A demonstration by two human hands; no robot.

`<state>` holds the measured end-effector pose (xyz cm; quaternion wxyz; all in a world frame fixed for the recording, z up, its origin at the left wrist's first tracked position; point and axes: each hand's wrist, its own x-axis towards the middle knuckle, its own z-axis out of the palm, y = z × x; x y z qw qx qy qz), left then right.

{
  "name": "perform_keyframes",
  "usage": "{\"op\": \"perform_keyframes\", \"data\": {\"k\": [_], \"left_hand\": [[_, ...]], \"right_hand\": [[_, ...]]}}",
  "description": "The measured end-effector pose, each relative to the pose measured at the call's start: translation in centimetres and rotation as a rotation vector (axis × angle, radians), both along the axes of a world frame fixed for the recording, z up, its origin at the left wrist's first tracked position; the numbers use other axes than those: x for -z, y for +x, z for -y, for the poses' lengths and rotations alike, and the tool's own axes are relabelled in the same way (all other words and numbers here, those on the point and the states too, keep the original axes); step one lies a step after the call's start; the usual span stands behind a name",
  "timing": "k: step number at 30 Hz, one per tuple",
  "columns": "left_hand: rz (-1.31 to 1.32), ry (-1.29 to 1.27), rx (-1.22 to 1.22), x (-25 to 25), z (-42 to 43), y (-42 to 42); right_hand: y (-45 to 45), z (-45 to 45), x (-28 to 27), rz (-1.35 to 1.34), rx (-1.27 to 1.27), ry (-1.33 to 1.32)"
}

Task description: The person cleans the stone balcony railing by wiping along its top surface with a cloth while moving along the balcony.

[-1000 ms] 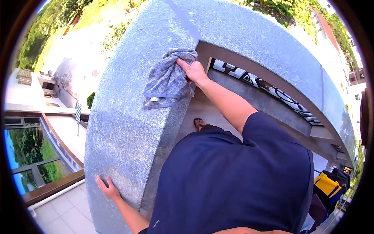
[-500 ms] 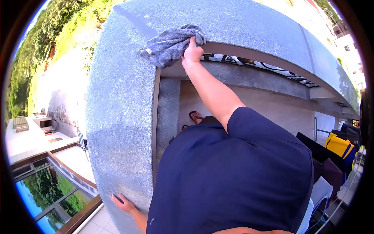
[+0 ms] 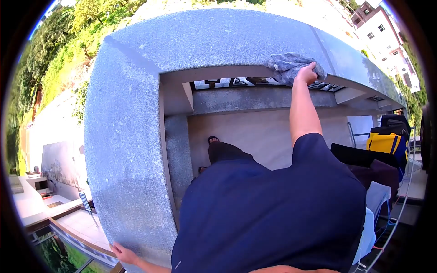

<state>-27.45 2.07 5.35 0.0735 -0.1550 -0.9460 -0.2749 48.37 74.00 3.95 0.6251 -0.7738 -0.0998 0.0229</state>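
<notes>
A crumpled grey cloth (image 3: pixel 287 66) lies bunched on the inner edge of the speckled grey stone ledge (image 3: pixel 132 113), on its far stretch. My right hand (image 3: pixel 307 74) is closed on the cloth's right part, arm stretched forward. Part of the cloth hangs over the inner edge. My left hand (image 3: pixel 123 252) rests at the outer edge of the ledge's near left part. It holds no loose object, and its fingers look extended, with the tips partly hard to see.
The ledge turns a corner at upper left. Below its inner edge are a lower grey step (image 3: pixel 264 98) and the floor (image 3: pixel 246 125). A yellow and blue bag (image 3: pixel 387 143) and hanging cloths (image 3: pixel 375 200) are at right. Trees and buildings stand outside.
My right hand has moved the cloth rightward along the far ledge, away from the corner. My left hand has shifted left and nearer, to the outer edge. The view has shifted too.
</notes>
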Motion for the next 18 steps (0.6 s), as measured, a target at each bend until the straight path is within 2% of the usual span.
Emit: {"op": "perform_keyframes", "data": {"k": [2, 4, 6, 8, 11, 15, 18], "left_hand": [[-0.019, 0.034, 0.226, 1.1, -3.9, -0.7], [-0.035, -0.186, 0.392, -0.9, -10.9, 1.2], [-0.133, -0.377, 0.589, -1.5, -17.5, 2.3], [-0.178, -0.430, 0.723, -1.8, -24.1, 3.7], [-0.220, -0.444, 0.840, -2.8, -32.9, 5.4], [-0.205, -0.444, 0.856, -2.1, -43.2, 5.6], [-0.196, -0.460, 0.872, -0.6, -48.6, 4.0]], "right_hand": [[-1.6, 1.5, -3.3, 0.267, -0.175, -0.045], [0.0, -0.6, -1.1, 0.641, -0.519, -0.101], [-1.7, -0.7, -0.2, 0.854, -1.000, -0.270], [-4.9, 0.5, -2.3, 1.304, -1.126, -0.594], [-1.3, -3.8, -3.1, 0.893, -1.527, -0.510], [-1.0, -5.9, -2.8, 1.084, -1.244, -0.744], [0.5, -12.3, -0.4, 1.109, -0.974, -0.831]]}}
